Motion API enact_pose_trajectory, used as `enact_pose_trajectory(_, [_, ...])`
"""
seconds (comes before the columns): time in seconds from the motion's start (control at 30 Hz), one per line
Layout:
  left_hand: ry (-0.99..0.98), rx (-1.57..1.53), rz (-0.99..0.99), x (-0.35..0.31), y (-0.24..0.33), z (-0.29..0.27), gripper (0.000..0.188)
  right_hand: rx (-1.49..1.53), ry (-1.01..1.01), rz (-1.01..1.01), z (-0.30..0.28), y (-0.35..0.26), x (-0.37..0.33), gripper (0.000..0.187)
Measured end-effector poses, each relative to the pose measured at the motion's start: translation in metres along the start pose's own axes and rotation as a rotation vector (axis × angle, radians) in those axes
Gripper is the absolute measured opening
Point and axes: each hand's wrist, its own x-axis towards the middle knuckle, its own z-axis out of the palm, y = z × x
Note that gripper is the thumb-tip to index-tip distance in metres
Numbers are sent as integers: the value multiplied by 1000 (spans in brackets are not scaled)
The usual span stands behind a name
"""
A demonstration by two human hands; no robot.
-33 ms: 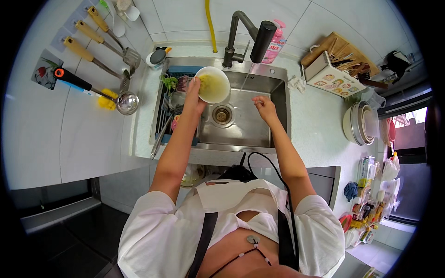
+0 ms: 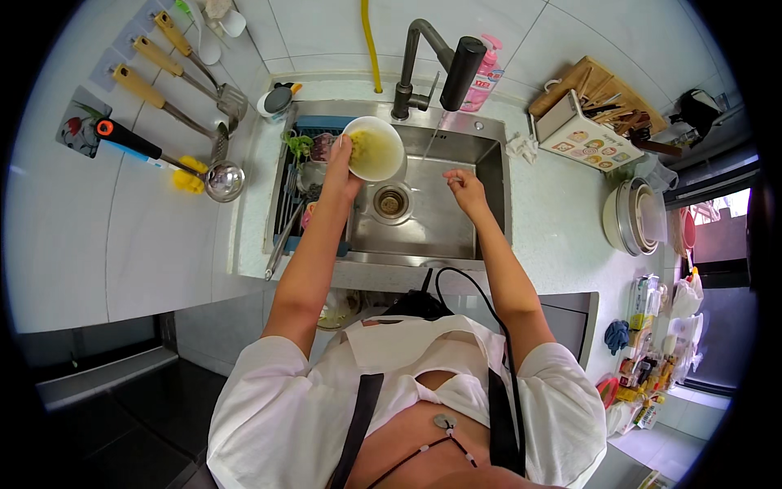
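1. Head view: the left hand (image 2: 345, 169) grips a white bowl (image 2: 398, 145) by its left side, thumb at the rim, fingers mostly hidden beneath.
2. Head view: that bowl, with yellowish contents, is held up over the left part of the metal sink (image 2: 423, 242), near the round drain (image 2: 391, 201).
3. Head view: the right hand (image 2: 465, 192) is curled into a loose fist over the sink's right side; nothing shows in its grip.
4. Head view: between bowl and right hand, a thin stream of water (image 2: 432, 134) falls from the dark faucet (image 2: 411, 69). A pink pump bottle (image 2: 485, 80) stands just behind the faucet's black head.
5. Head view: left in the sink, a blue-grey rack (image 2: 322, 122) carries green leaves (image 2: 300, 146) and other items partly covered by the left arm.
6. Head view: on the light table (image 2: 542, 236) to the right are crumpled white tissue (image 2: 521, 148), a stickered utensil box (image 2: 593, 140) and nested bowls (image 2: 617, 218).
7. Head view: a ladle (image 2: 224, 181) hangs at the left wall.
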Motion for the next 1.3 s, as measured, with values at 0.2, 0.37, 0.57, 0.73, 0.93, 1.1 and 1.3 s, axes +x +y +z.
enact_pose_trajectory(0.2, [-11,42,67,2,11,1,32,33,9,2,-1,3,-2,13])
enact_pose_trajectory(0.37, [37,81,105,5,16,4,36,60,0,56,-2,2,-1,13])
enact_pose_trajectory(0.57, [80,114,123,4,23,11,39,-9,-10,57,-5,-5,1,13])
enact_pose_trajectory(0.73, [97,144,140,4,28,13,42,-6,0,21,-7,-7,-1,13])
enact_pose_trajectory(0.93, [135,188,167,6,31,18,45,1,9,49,-8,-4,1,13])
enact_pose_trajectory(1.1, [126,242,212,7,32,22,45,-1,12,66,-7,-3,0,13])
enact_pose_trajectory(1.3, [113,250,221,7,35,32,45,-3,14,68,-10,-4,-2,12])
